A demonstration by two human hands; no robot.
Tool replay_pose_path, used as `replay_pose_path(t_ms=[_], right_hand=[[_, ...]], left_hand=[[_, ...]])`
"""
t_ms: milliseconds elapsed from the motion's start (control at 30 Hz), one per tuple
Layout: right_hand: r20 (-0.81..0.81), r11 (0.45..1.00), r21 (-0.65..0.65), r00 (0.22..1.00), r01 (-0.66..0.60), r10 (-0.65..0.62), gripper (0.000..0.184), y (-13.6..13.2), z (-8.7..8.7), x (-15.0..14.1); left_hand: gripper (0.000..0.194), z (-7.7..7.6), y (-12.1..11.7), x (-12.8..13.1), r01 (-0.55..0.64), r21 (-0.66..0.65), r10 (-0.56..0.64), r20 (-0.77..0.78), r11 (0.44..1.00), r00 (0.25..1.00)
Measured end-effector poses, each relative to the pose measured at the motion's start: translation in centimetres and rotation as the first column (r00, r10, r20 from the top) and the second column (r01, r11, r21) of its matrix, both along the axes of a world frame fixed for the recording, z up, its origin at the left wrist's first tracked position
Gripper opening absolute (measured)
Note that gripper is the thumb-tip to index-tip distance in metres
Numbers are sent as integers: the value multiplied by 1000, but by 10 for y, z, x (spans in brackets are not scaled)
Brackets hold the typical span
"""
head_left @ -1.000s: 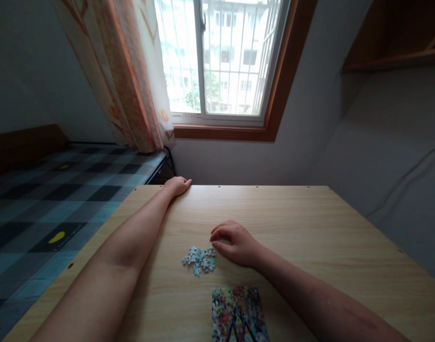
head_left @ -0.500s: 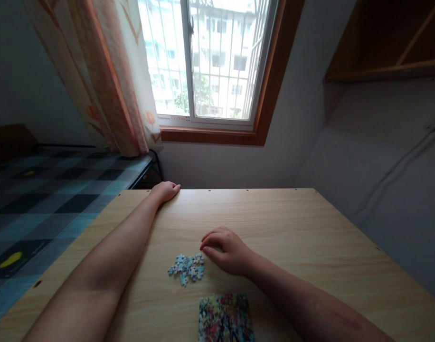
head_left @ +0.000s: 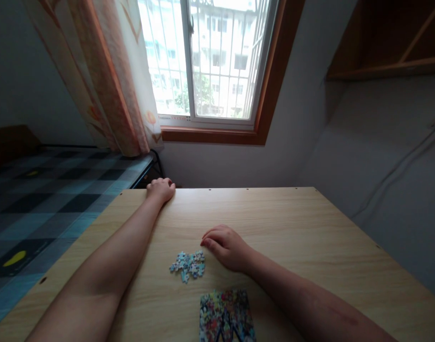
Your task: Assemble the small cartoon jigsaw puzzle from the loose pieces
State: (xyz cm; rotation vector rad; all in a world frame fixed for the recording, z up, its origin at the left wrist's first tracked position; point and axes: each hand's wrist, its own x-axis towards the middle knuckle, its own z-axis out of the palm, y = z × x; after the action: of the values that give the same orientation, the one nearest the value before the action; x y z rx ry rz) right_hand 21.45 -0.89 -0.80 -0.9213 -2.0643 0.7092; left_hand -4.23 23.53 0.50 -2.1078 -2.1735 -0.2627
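Note:
My left hand (head_left: 161, 189) lies on the far edge of the wooden table (head_left: 274, 223), its fingers bent over the edge so that the tips are hidden. My right hand (head_left: 224, 246) rests on the tabletop, fingers curled and thumb drawn in against them. Whatever it may hold is out of sight. Just left of its fingertips lies a small cluster of light blue jigsaw puzzle pieces (head_left: 188, 265), some overlapping. Closer to me is a densely patterned, many-coloured picture or puzzle section (head_left: 226, 316), cut off by the bottom of the view.
To the left stands a bed (head_left: 71, 190) with a checked cover. A floral curtain (head_left: 110, 80) hangs beside the barred window (head_left: 221, 61). On the right wall are a wooden shelf (head_left: 384, 71) and a cable (head_left: 392, 171).
My left hand has shifted slightly left and turned, with its knuckles now raised at the table edge. The thumb of my right hand has closed towards its fingers. The puzzle pieces look unchanged.

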Motion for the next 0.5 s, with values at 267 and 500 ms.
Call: replay_pose_path(t_ms=[267,500], right_hand=[[-8,999,-25,999,44,-44,38,7,-7,1],[20,999,18,999,43,-44,42,12,-11,2]], left_hand=[[74,-11,-8,-1,-152,-54,153,15,987,988],[79,-14,-50,-11,-65,-122,66,10,990,998]])
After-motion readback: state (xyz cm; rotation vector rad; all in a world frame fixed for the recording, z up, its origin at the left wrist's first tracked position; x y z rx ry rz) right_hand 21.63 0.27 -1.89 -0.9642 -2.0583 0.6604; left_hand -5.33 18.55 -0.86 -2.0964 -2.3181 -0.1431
